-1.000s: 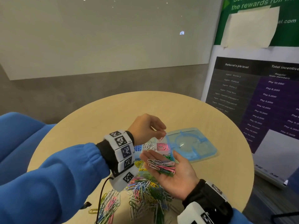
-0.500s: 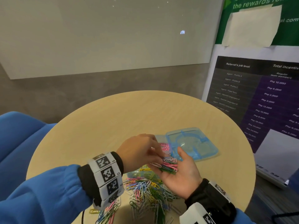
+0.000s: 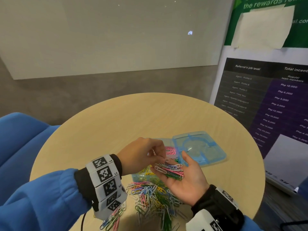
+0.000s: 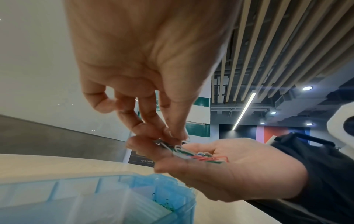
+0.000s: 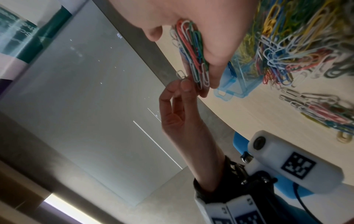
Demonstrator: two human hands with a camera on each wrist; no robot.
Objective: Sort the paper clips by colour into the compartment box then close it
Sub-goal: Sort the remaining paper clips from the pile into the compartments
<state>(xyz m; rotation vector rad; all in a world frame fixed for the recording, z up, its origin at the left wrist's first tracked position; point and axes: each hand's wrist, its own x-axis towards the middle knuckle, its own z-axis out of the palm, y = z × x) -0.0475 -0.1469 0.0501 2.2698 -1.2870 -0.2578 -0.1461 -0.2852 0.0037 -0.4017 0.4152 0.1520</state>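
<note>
Where walls rise grey, table (image 3: 116, 124) stands round.

The head view looks forward and down from above the near edge of the round table (image 3: 150, 114), taking in both hands, the box (image 3: 200, 147) toward the right edge, and the wall beyond. The left wrist view sits very close behind the left hand (image 4: 145, 60), low over the table, facing along the fingers to the right hand (image 4: 229, 163). The right wrist view, tilted, looks past the right hand (image 5: 210, 30) at the left hand (image 5: 180, 118). All three views share the handful of clips (image 3: 170, 170).
</note>
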